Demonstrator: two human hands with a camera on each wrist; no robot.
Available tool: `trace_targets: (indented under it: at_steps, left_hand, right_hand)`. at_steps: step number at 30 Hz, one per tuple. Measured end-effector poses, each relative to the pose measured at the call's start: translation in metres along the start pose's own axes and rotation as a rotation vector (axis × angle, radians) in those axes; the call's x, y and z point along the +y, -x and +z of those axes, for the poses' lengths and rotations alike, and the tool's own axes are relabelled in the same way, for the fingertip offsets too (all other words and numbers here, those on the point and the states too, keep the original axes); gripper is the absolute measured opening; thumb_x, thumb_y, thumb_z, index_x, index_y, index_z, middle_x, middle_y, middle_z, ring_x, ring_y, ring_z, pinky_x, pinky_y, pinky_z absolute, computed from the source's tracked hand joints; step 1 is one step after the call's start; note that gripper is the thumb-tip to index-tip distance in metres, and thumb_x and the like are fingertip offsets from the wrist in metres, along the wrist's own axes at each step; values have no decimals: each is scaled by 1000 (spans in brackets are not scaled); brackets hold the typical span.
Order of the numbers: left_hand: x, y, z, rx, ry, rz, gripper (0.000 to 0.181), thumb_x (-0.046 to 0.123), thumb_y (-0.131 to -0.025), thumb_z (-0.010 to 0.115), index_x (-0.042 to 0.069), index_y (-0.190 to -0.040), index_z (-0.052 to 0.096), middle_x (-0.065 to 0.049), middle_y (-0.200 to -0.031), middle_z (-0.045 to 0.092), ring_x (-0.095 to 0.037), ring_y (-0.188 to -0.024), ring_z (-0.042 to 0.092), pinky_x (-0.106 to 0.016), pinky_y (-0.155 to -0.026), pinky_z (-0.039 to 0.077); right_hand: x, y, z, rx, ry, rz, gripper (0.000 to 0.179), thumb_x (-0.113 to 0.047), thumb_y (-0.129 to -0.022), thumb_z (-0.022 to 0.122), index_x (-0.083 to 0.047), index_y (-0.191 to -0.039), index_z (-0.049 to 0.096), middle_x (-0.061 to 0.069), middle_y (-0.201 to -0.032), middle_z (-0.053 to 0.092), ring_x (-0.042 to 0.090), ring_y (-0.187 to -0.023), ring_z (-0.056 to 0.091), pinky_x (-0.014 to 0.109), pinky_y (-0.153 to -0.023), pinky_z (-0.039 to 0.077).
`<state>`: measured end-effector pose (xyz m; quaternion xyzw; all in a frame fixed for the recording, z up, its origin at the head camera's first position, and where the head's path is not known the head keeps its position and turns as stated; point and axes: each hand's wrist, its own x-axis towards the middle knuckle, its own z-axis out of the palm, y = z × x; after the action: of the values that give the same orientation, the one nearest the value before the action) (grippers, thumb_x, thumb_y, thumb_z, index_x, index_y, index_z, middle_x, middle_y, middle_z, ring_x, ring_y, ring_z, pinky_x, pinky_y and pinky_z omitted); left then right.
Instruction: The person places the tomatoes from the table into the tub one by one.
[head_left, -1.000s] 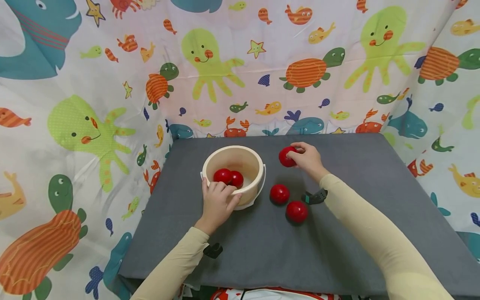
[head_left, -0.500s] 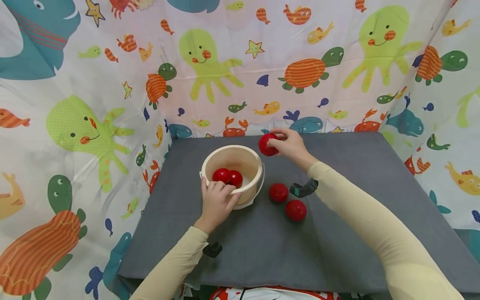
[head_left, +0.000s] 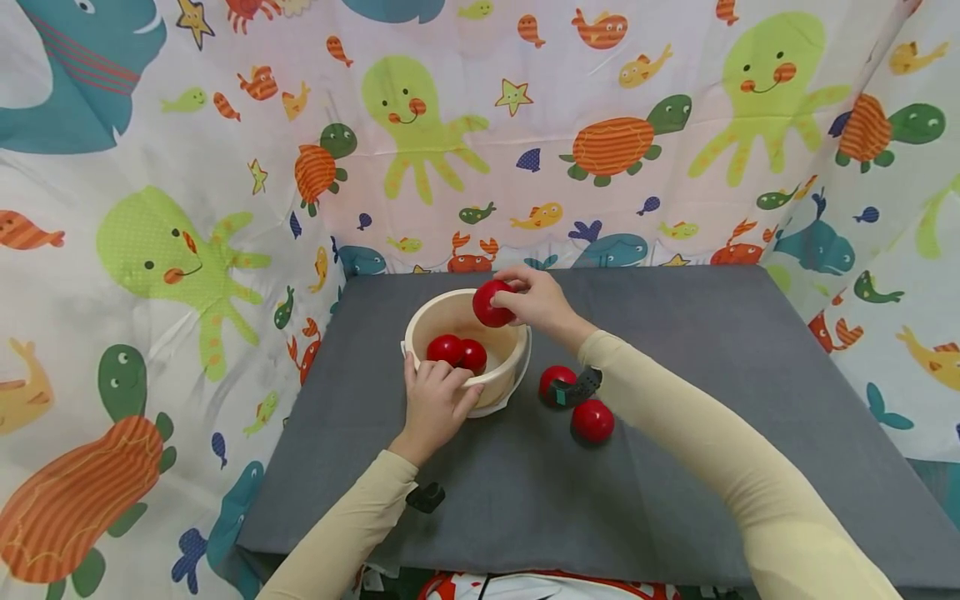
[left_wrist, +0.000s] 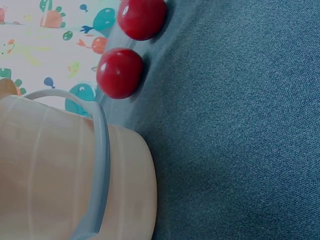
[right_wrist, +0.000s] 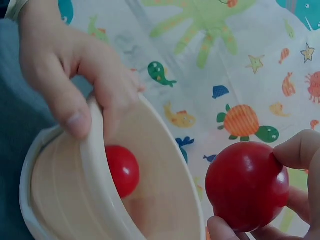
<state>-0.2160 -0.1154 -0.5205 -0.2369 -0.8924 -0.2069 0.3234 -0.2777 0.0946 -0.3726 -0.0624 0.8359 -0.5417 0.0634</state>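
Note:
A cream bucket [head_left: 501, 385] with a thin handle stands on the table, and two red balls [head_left: 446, 350] lie inside it. My left hand [head_left: 437, 406] grips its near rim, the thumb outside and the fingers over the edge, as the right wrist view shows. Above the far right part of the rim, my right hand [head_left: 542, 305] holds another red ball [head_left: 492, 303] between thumb and fingers. In the right wrist view this held ball [right_wrist: 247, 186] appears beside the bucket's mouth, with fingertips around it.
Two more red balls rest on the grey tablecloth [head_left: 675, 500] right of the bucket: a nearer ball [head_left: 593, 422] and a farther ball [head_left: 556, 382] partly behind the right wrist's dark strap [head_left: 581, 388]. A curtain [head_left: 525, 217] printed with sea animals rises behind and beside the table.
My right hand has carried its red ball leftward, from right of the bucket to over its rim. The left hand keeps its grip on the near rim.

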Motion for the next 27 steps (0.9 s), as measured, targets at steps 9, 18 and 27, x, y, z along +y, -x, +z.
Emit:
trace_targets:
  at_steps: [9, 18, 27]
  left_hand:
    - [2, 1, -1, -1, 3, 0, 24, 39, -90, 70, 17, -98, 76, -8, -91, 68, -30, -96, 62, -81, -113, 21]
    - [4, 1, -2, -16, -10, -7, 25, 40, -91, 69, 17, -99, 75, -8, -93, 69, -31, -98, 62, -79, -115, 21]
    - [3, 0, -1, -17, -16, -10, 25, 41, -94, 65, 18, -98, 74, -8, -91, 68, -31, -98, 61, -79, -115, 20]
  right_hand:
    - [5, -4, 27, -28, -7, 47, 46, -24, -93, 70, -15, -137, 60, 16, -137, 62, 34, -119, 64, 45, -88, 62]
    - [21, -7, 45, -20, -1, 96, 45, -24, -93, 71, -16, -136, 62, 15, -133, 66, 31, -108, 66, 34, -74, 64]
    - [25, -8, 49, -29, 4, 104, 45, -22, -92, 70, -13, -136, 63, 14, -131, 67, 31, -107, 68, 32, -72, 64]
